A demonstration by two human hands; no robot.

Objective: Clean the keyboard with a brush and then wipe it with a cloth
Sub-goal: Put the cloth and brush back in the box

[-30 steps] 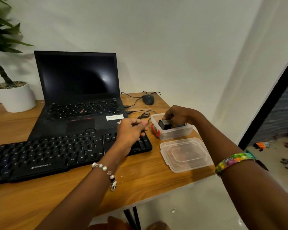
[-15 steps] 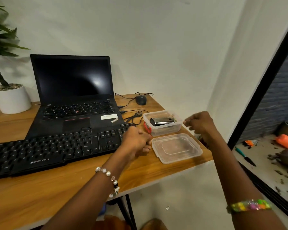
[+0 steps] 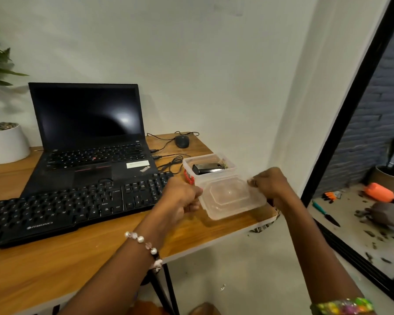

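**Two hands lift the lid by the box**

A wooden desk point(image 3: 114, 258) stands against a white wall. On it, from biggest to smallest, are an open black laptop point(image 3: 87, 133), a long black keyboard point(image 3: 73, 205) in front of it, a clear plastic box point(image 3: 208, 169) near the right edge, and a small black mouse point(image 3: 182, 141) at the back.

The left hand point(image 3: 180, 198) pinches the left edge of the clear lid point(image 3: 230, 198). The right hand point(image 3: 268, 184) pinches its right edge. The lid is tilted, right beside the box.

I think the lid goes on the box now. To do it well, hold it flat, line up the corners, then press all round the rim. A black thing lies in the box; I cannot tell if it is the brush. No cloth shows.

The laptop says "ThinkPad". The keyboard says "ZEBRONICS". A white sticker on the laptop is too small to read.
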